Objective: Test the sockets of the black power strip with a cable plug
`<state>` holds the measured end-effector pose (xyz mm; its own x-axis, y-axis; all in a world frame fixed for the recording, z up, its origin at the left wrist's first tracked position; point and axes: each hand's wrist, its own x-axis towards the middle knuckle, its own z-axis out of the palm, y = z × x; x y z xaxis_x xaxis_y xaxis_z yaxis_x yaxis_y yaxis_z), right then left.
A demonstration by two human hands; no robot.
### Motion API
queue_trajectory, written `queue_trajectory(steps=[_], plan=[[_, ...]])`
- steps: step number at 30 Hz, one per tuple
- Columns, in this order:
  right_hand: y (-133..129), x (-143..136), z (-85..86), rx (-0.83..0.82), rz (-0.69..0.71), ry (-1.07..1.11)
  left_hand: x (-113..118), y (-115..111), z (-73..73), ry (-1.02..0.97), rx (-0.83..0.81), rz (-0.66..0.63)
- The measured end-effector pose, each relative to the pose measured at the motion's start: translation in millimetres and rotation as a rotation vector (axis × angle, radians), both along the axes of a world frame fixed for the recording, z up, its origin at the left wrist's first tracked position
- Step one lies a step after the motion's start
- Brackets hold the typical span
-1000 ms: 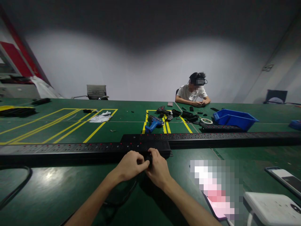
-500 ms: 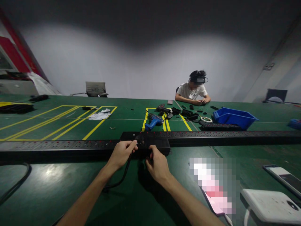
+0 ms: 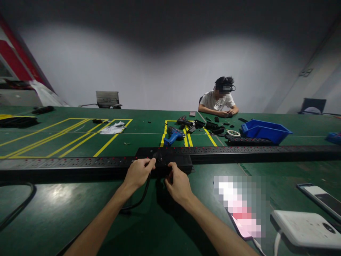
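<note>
Chunky black plug [image 3: 159, 155] on round black cord [image 3: 146, 188], pinched by left hand [image 3: 138, 173].
Hold steady; cannot tell grip of right hand [image 3: 179, 184].

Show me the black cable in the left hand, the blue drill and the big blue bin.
Black cable [image 3: 145, 192]: head view, on curved stretch.
Blue drill [image 3: 175, 134]: head view, on its body.
Big blue bin [image 3: 262, 133]: head view, on near side wall.

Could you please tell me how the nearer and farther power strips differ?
The nearer power strip runs off the picture's left edge; the farther power strip runs off the right. The left hand and right hand are close to the nearer strip, while the farther strip lies beyond it. Both are long, black and rest on the green table.
</note>
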<state>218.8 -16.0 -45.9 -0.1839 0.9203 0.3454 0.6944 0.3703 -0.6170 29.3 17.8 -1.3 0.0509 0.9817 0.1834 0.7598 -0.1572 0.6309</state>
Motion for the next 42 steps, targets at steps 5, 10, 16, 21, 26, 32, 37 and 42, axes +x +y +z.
queue_trajectory(steps=[5, 10, 16, 21, 26, 32, 37, 42], plan=[[-1, 0, 3.0, -0.020, 0.009, -0.013, 2, -3, 3.5, 0.047, 0.011, 0.001], [-1, 1, 3.2, -0.032, 0.006, -0.015, 4, -5, 5.7, 0.068, 0.003, 0.006], [1, 2, 0.0, -0.030, 0.034, -0.003, 7, -8, 9.0, 0.094, 0.020, 0.005], [0, 2, 1.0, -0.032, 0.025, -0.002, 8, -9, 9.8, 0.136, 0.015, 0.026], [0, 1, 1.0, -0.036, 0.025, 0.005, 10, -9, 9.4, 0.132, -0.007, 0.021], [1, 0, -1.5, -0.033, 0.014, -0.001, 12, -9, 4.2, 0.156, -0.007, 0.044], [-2, -2, -1.2, -0.024, 0.041, -0.037, 13, -9, 0.9, 0.138, 0.010, 0.109], [-4, -6, -3.4, -0.021, 0.103, -0.189, 15, -7, 0.8, 0.085, 0.022, 0.054]])
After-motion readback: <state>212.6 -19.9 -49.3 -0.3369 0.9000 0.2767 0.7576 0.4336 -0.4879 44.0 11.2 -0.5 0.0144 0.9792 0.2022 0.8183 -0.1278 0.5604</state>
